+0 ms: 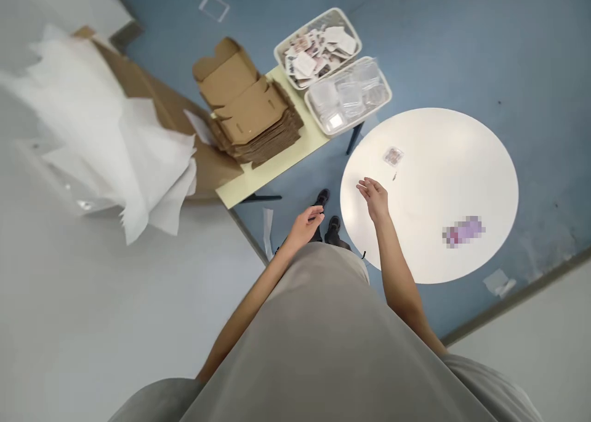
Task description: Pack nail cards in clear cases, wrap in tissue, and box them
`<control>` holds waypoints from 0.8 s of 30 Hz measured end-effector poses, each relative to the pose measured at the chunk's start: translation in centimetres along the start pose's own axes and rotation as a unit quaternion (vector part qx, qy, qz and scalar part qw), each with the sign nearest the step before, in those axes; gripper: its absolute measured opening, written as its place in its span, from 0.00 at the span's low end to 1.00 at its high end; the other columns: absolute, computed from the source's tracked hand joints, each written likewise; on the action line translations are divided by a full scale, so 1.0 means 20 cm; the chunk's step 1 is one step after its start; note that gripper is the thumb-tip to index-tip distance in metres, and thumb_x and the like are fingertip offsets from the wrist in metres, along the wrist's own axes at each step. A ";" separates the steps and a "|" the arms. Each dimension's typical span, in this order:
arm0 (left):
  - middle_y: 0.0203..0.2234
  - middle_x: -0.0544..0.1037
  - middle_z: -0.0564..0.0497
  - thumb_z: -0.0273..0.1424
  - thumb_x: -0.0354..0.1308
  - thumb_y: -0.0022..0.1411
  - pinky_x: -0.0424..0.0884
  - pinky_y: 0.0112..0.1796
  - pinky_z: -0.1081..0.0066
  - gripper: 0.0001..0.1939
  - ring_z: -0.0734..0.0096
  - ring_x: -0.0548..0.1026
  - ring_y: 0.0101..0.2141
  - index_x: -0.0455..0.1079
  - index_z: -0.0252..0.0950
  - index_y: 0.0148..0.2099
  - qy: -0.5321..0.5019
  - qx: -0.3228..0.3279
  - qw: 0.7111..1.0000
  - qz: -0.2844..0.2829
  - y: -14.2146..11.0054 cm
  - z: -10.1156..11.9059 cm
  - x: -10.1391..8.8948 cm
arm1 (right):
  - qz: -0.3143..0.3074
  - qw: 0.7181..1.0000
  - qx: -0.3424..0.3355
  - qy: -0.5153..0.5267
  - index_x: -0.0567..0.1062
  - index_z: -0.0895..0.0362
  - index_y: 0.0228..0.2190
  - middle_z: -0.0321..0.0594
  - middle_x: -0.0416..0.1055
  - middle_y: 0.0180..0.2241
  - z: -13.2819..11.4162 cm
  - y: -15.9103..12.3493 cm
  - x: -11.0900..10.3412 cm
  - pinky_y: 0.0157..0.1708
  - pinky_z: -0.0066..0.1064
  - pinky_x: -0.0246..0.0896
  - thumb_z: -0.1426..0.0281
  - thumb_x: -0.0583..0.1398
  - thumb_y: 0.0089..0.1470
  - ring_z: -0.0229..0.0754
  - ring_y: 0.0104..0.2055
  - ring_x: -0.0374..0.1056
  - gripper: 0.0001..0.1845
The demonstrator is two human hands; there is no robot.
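Observation:
My left hand (305, 226) is raised in front of my body with its fingers stretched out and nothing in them. It is above the floor, left of the round white table (425, 163). Over the left part of that table hovers my right hand (373, 199), fingers apart and holding nothing. Just beyond it lies a small clear packet with a printed picture (393, 156), and a tiny dark bit (394, 176) sits beside the packet. A purple item, blurred by pixels (464, 231), rests on the right side of the table.
A pale yellow table (258, 179) bears a stack of flat brown cardboard boxes (258, 117), a white bin of printed cards (318, 50) and a bin of clear plastic cases (348, 96). Left of it, white paper sheets (115, 133) spill over a large carton (133, 77). Scraps lie on the floor.

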State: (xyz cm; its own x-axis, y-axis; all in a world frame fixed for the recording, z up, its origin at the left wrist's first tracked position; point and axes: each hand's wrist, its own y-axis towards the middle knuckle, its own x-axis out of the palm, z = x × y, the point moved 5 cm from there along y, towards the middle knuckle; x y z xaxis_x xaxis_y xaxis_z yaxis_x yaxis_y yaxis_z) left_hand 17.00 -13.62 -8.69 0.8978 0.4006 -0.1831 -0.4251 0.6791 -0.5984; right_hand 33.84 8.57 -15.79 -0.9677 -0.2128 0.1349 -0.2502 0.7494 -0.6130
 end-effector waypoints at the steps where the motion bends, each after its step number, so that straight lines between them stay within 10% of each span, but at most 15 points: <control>1: 0.63 0.84 0.39 0.36 0.61 0.74 0.75 0.68 0.50 0.16 0.53 0.81 0.64 0.79 0.39 0.60 -0.013 -0.003 1.000 0.017 -0.05 -0.04 -0.02 | -0.022 1.000 0.001 -0.011 0.82 0.53 0.45 0.44 0.85 0.48 0.01 -0.04 0.05 0.68 0.43 0.78 0.57 0.75 0.59 0.45 0.51 0.85 0.18; 8: 0.61 0.85 0.39 0.41 0.63 0.73 0.74 0.68 0.51 0.18 0.54 0.81 0.65 0.79 0.39 0.60 -0.094 0.017 0.982 0.166 -0.32 -0.17 -0.33 | -0.180 0.974 -0.032 -0.131 0.84 0.52 0.46 0.43 0.86 0.47 -0.04 -0.26 0.51 0.62 0.44 0.80 0.45 0.76 0.55 0.46 0.49 0.85 0.28; 15: 0.54 0.87 0.41 0.54 0.65 0.74 0.83 0.53 0.57 0.25 0.57 0.86 0.51 0.80 0.41 0.60 -0.117 0.151 0.931 0.312 -0.71 0.11 -0.83 | -0.337 0.911 -0.138 -0.193 0.84 0.51 0.45 0.44 0.87 0.44 -0.25 -0.64 1.09 0.52 0.43 0.81 0.35 0.74 0.53 0.46 0.42 0.83 0.35; 20: 0.52 0.86 0.45 0.48 0.68 0.74 0.81 0.54 0.55 0.19 0.56 0.83 0.53 0.80 0.43 0.58 0.062 0.221 0.843 0.486 -0.93 0.24 -1.29 | -0.406 0.859 -0.221 -0.221 0.85 0.51 0.46 0.41 0.86 0.42 -0.39 -1.00 1.55 0.45 0.39 0.80 0.36 0.70 0.60 0.43 0.38 0.81 0.32; 24: 0.61 0.82 0.41 0.38 0.71 0.69 0.73 0.65 0.43 0.20 0.43 0.76 0.63 0.81 0.42 0.61 0.247 0.195 0.831 0.460 -0.82 0.17 -1.57 | -0.387 0.837 -0.276 -0.272 0.85 0.51 0.46 0.41 0.86 0.42 -0.42 -1.16 1.84 0.45 0.40 0.78 0.36 0.68 0.62 0.45 0.39 0.80 0.32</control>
State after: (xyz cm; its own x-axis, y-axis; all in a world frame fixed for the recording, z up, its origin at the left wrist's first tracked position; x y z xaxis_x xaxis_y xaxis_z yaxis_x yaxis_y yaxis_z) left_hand -4.61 -35.12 9.55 0.0703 0.6251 -0.7774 -0.8755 0.4121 0.2522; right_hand 3.82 -11.42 9.88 -0.3908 -0.9095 -0.1419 -0.9164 0.3989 -0.0333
